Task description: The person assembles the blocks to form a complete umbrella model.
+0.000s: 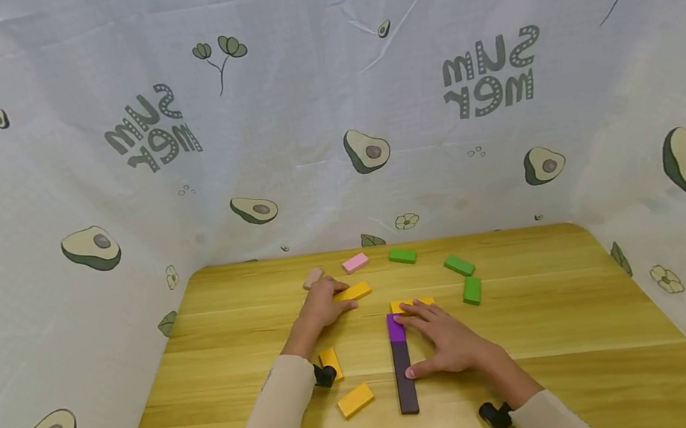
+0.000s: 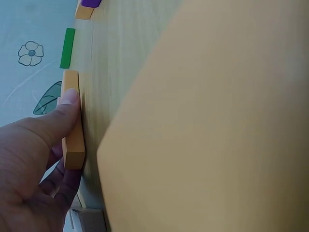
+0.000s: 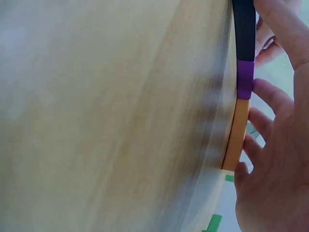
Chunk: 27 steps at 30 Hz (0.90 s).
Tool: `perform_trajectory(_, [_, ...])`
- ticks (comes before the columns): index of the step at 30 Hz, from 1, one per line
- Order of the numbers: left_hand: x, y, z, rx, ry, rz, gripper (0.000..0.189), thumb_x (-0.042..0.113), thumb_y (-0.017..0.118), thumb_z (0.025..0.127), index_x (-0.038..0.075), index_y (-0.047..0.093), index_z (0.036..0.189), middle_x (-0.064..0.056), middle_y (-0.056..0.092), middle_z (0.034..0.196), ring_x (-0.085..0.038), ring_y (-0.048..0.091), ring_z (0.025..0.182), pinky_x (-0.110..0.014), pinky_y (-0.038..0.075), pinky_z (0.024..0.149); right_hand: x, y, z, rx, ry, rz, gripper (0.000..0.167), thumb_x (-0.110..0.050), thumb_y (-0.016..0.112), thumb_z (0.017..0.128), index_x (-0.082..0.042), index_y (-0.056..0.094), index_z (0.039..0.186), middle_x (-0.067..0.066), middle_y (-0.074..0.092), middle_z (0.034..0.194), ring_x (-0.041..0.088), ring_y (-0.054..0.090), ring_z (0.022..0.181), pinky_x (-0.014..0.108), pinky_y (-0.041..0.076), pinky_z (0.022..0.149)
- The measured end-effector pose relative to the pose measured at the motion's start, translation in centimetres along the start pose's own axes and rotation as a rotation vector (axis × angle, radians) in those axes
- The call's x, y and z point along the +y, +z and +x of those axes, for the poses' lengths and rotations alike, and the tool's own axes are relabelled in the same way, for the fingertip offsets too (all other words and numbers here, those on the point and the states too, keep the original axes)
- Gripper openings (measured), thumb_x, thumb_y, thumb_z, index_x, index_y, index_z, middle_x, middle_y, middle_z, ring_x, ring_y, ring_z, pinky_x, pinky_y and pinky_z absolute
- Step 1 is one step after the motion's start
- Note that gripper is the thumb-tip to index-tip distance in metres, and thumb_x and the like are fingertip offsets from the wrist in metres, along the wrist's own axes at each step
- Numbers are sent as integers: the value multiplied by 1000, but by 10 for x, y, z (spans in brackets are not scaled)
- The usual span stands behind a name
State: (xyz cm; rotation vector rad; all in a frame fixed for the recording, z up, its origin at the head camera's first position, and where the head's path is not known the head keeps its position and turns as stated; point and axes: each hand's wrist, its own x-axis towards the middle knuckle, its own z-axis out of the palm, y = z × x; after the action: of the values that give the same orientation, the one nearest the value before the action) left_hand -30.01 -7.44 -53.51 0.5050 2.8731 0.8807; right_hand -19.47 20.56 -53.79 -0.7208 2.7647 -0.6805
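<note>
My left hand (image 1: pixel 324 302) grips a yellow block (image 1: pixel 356 291) near the far middle of the table. In the left wrist view, its thumb lies along one face of that block and its fingers curl behind. My right hand (image 1: pixel 449 340) spreads its fingers over the right side of a row of blocks. Its thumb touches a black block (image 1: pixel 407 394), and its index finger rests at a purple block (image 1: pixel 395 328). The other fingers lie along a yellow block (image 3: pixel 237 133), which sits crosswise at the far end of the row.
Two more yellow blocks, one (image 1: pixel 356 400) near the front and one (image 1: pixel 334 363) by the left wrist, lie left of the row. Behind are a beige block (image 1: pixel 313 277), a pink block (image 1: pixel 355 263) and green blocks (image 1: pixel 402 256). A patterned cloth (image 1: pixel 297 100) surrounds the wooden table (image 1: pixel 582 340).
</note>
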Motion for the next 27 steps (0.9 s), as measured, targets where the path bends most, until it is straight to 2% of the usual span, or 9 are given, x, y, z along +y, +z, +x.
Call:
perform_trajectory(4, [1,-1,-3,7,30,-5,44,31,78,92,8,73,129,-9,68,118,-24,64,109,-40,55,99,-1,0,0,-4,7,2,102,-78,74,74,-30,43,158,1,28,170,39,15,159,70,23,121])
perform_trajectory(9, [8,-2,-9,17,122,-5,40,29,79,92,8,74,126,-9,70,117,-24,65,109,-40,56,98,-2,0,0,-7,16,-4,102,-77,75,73,-31,43,158,0,29,170,39,16,159,70,24,121])
perform_trajectory(14, [16,0,-13,-17,176,1,39,27,80,91,7,75,124,-8,71,116,-23,65,106,-37,56,97,-3,-1,0,-1,10,6,102,-75,76,74,-29,44,158,2,29,170,40,16,159,71,24,120])
perform_trajectory(21, [24,6,-12,-74,192,65,37,29,78,93,11,76,125,-5,71,115,-17,63,102,-32,55,94,-2,-1,-1,4,6,4,101,-76,75,75,-28,44,158,1,29,170,40,16,159,71,25,120])
perform_trajectory(27, [31,7,-13,-123,170,94,36,27,77,94,12,75,127,-4,70,117,-17,63,104,-33,55,99,-2,-1,0,-7,10,2,100,-75,75,75,-28,44,158,1,28,170,39,16,159,71,23,121])
